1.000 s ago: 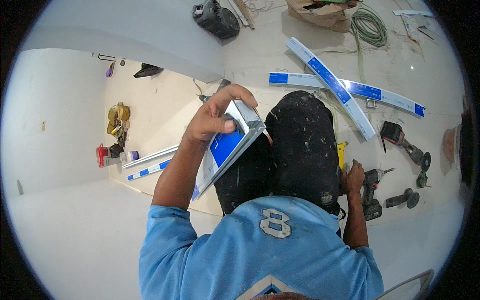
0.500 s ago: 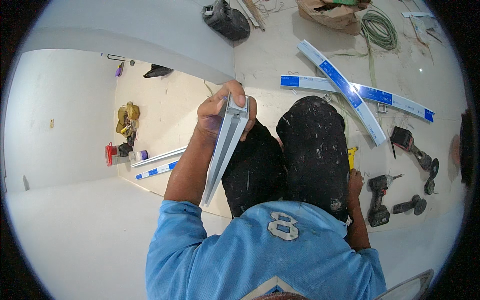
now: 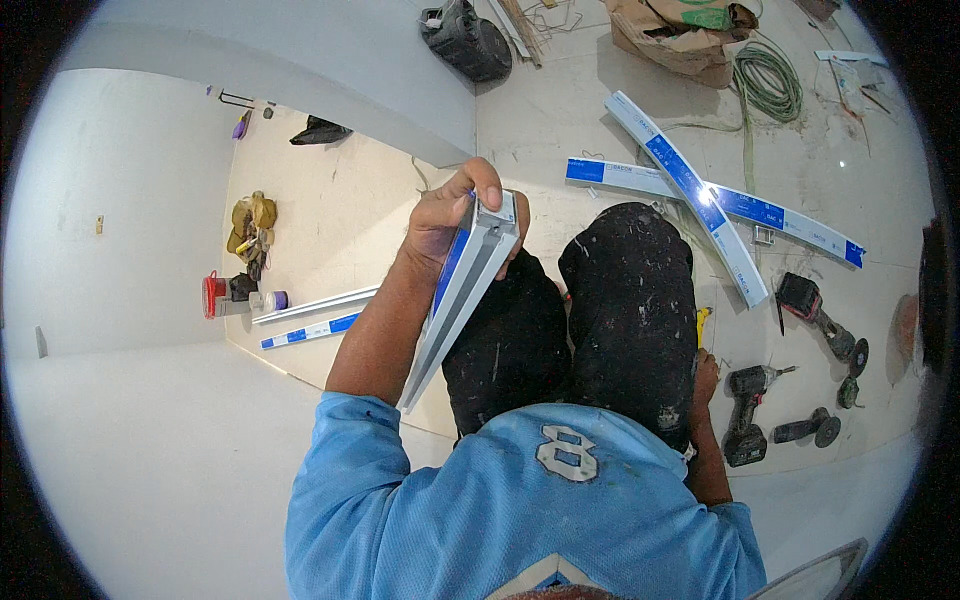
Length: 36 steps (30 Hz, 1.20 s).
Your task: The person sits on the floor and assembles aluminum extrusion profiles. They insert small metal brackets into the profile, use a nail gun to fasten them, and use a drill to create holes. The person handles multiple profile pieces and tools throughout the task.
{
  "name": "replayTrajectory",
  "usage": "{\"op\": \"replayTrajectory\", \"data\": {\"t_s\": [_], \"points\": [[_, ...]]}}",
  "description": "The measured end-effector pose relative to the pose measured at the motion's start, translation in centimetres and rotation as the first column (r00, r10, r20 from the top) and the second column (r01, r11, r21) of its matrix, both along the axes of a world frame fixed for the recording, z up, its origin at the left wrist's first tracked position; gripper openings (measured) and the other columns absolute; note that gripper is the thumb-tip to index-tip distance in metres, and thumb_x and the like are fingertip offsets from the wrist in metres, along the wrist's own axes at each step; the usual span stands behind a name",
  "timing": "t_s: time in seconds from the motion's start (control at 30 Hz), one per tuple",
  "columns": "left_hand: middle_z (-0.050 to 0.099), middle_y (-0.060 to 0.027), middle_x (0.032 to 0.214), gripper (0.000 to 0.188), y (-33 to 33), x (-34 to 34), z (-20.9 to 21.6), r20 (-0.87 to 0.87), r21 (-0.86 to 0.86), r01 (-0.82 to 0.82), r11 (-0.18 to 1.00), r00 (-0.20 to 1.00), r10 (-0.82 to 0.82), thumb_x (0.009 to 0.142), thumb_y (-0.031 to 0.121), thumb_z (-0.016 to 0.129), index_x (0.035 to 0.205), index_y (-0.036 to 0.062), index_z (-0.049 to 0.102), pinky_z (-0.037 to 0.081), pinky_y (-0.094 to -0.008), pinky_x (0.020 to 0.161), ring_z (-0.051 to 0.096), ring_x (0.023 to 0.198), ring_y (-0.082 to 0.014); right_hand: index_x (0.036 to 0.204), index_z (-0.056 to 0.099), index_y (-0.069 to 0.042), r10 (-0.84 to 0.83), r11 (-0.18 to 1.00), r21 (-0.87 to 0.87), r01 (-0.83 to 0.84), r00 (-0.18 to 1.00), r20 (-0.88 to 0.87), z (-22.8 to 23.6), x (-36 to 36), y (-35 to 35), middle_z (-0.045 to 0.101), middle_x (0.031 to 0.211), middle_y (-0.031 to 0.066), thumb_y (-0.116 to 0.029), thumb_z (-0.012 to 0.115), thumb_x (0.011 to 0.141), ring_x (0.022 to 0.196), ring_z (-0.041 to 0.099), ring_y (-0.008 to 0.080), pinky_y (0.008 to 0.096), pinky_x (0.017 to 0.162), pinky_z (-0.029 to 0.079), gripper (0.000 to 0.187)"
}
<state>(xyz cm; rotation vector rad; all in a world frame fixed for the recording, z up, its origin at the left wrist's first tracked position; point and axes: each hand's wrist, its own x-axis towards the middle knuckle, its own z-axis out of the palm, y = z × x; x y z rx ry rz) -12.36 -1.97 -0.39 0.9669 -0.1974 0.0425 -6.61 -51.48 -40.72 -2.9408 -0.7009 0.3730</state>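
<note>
My left hand (image 3: 450,218) is closed round the upper end of a long silver-grey metal profile (image 3: 462,290). A strip of blue film shows on its side. The profile slants down along my left forearm, its square end between thumb and fingers. Beside my right knee, my right hand (image 3: 706,376) is low by the floor with its fingers curled. A yellow tool (image 3: 704,322) lies at its fingertips, partly hidden by the knee. Whether the hand grips it I cannot make out.
Two white-and-blue wrapped profiles (image 3: 690,190) cross on the floor ahead. At right lie a cordless drill (image 3: 745,415), a cordless grinder (image 3: 822,315) and a small disc tool (image 3: 808,428). Farther off are a coiled hose (image 3: 768,80), a brown sack (image 3: 680,45) and a black container (image 3: 466,42).
The view has shifted slightly. The profile in my left hand has turned a little, so more of its blue side shows. My right hand stays beside the knee.
</note>
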Motion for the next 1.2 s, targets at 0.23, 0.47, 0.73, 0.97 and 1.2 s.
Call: {"op": "replayTrajectory", "data": {"t_s": [0.23, 0.47, 0.73, 0.97, 1.2], "points": [[0.065, -0.0268, 0.086, 0.024, -0.3, 0.1, 0.4, -0.04, 0.002, -0.01, 1.0, 0.999, 0.01, 0.113, 0.042, 0.059, 0.12, 0.0208, 0.067, 0.054, -0.0308, 0.043, 0.065, 0.054, -0.0255, 0.125, 0.066, -0.004, 0.024, 0.998, 0.062, -0.027, 0.999, 0.046, 0.8, -0.2, -0.1, 0.067, 0.108, 0.017, -0.007, 0.065, 0.105, 0.101, 0.072, 0.0372, 0.0496, 0.081, 0.063, 0.02], [0.065, -0.0252, 0.101, 0.02, -0.5, 0.9, -0.1, -0.085, -0.075, -0.049, 0.996, 0.996, 0.042, 0.111, 0.034, 0.064, 0.121, 0.0182, 0.069, 0.06, -0.0284, 0.045, 0.07, 0.057, -0.0222, 0.122, 0.066, -0.005, 0.007, 1.0, 0.027, -0.006, 0.999, -0.031, -0.3, -0.1, -0.6, 0.068, 0.108, 0.0169, -0.009, 0.065, 0.105, 0.102, 0.072, 0.0371, 0.0495, 0.08, 0.062, 0.018], [0.063, -0.0251, 0.114, 0.025, 1.2, 1.3, -2.0, -0.181, -0.19, -0.045, 0.981, 0.983, 0.011, 0.106, 0.028, 0.07, 0.127, 0.015, 0.067, 0.063, -0.0305, 0.049, 0.073, 0.062, -0.0265, 0.122, 0.066, -0.006, 0.013, 0.998, 0.068, -0.01, 0.999, -0.034, -3.0, 0.7, -1.7, 0.067, 0.103, 0.0149, -0.012, 0.066, 0.106, 0.097, 0.072, 0.0358, 0.0493, 0.077, 0.061, 0.017], [0.063, -0.0261, 0.116, 0.029, 1.5, 1.4, -2.7, -0.25, -0.211, -0.058, 0.976, 0.968, 0.003, 0.106, 0.031, 0.073, 0.128, 0.0134, 0.065, 0.062, -0.0344, 0.053, 0.074, 0.067, -0.027, 0.127, 0.064, -0.009, 0.049, 0.994, 0.098, -0.05, 0.999, 0.012, -4.2, 0.3, -2.6, 0.066, 0.101, 0.0132, -0.012, 0.064, 0.107, 0.095, 0.072, 0.0347, 0.0486, 0.073, 0.061, 0.02], [0.064, -0.0262, 0.114, 0.031, 1.6, 1.4, -3.1, -0.292, -0.229, -0.073, 0.971, 0.956, 0.003, 0.106, 0.03, 0.075, 0.13, 0.0126, 0.065, 0.06, -0.0337, 0.056, 0.073, 0.07, -0.0257, 0.122, 0.059, -0.014, 0.16, 0.962, 0.205, -0.18, 0.981, 0.11, -6.4, 1.1, -4.4, 0.066, 0.107, 0.0123, -0.011, 0.06, 0.107, 0.099, 0.074, 0.0339, 0.0466, 0.074, 0.064, 0.015]]}}
